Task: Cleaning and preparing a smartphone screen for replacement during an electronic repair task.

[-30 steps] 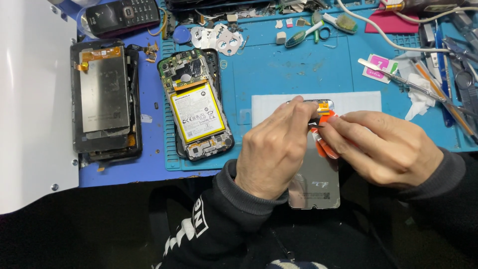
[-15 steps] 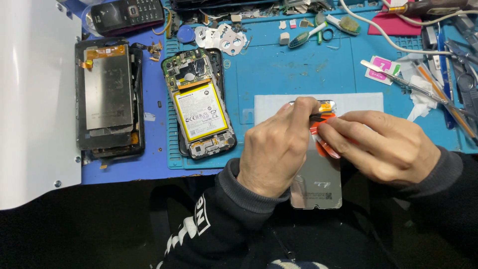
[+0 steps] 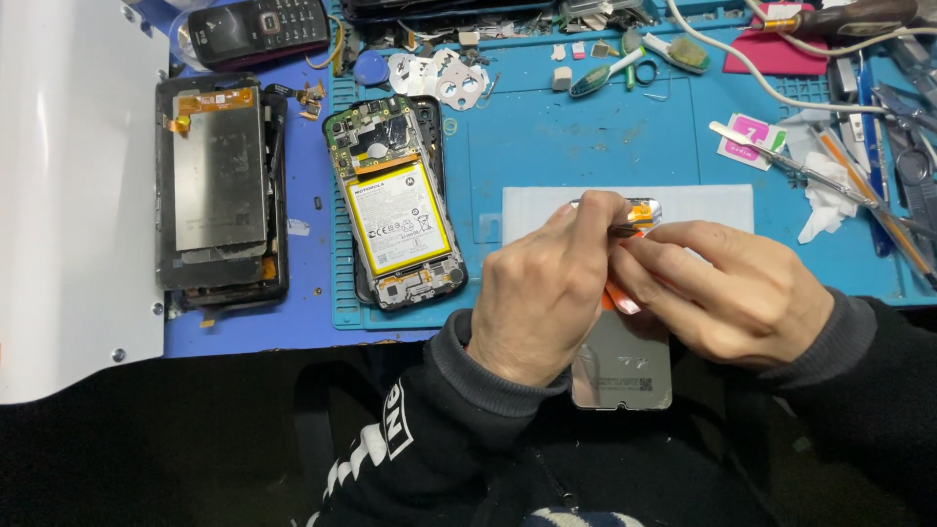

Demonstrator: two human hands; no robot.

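Both hands are working over a phone screen panel [image 3: 622,366] that's hanging off the front edge of the blue mat [image 3: 586,146], right in front of the person, top end lying on a white sheet [image 3: 722,203]. The left hand [image 3: 542,293] is curled up tight, fingers pinching a thin metal tool (tweezers, I think, can't really tell) [image 3: 625,226] and poking at the orange flex cable [image 3: 639,212] at the panel's top. The right hand [image 3: 732,288] is closed loosely, fingertips pressing down near that same flex and an orange-red strip [image 3: 617,298], basically pinning the panel.

Handling-wise, I'm guessing this panel is light, thin, stiff and pretty breakable, and the back looks glossy, so probably slippery too. The flex looks soft and easy to tear. I'd be gripping the panel by its long edges and keeping pressure off the middle, and only touching the flex at its connector end with the tool tips.

Off to the left, an opened phone with a yellow-edged battery [image 3: 398,210] is sitting on the mat, another gutted phone [image 3: 220,195] beside it, and a toothbrush [image 3: 610,70] further back.
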